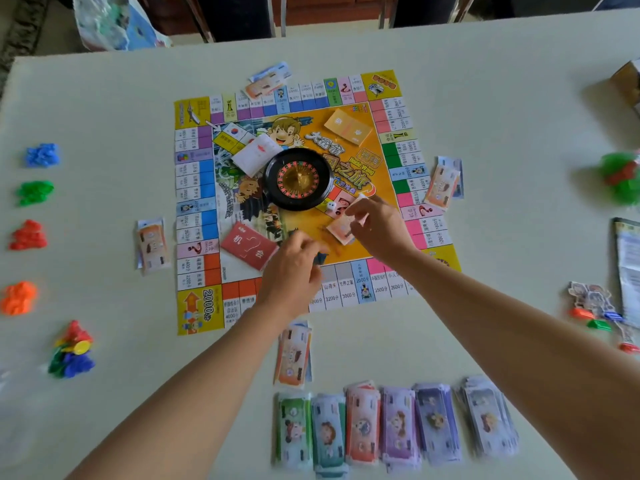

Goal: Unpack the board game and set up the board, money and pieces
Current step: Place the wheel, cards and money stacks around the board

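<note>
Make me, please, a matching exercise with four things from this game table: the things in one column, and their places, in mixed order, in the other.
Things
1. roulette wheel
2. blue pieces
3. red card deck
4. row of banknote stacks

Places
A. on the table, left of the board
B. on the table, nearer the person than the board
C. on the board's middle
D. on the board, toward its near left corner

Pairs: 1-C, 2-A, 3-D, 4-B
</note>
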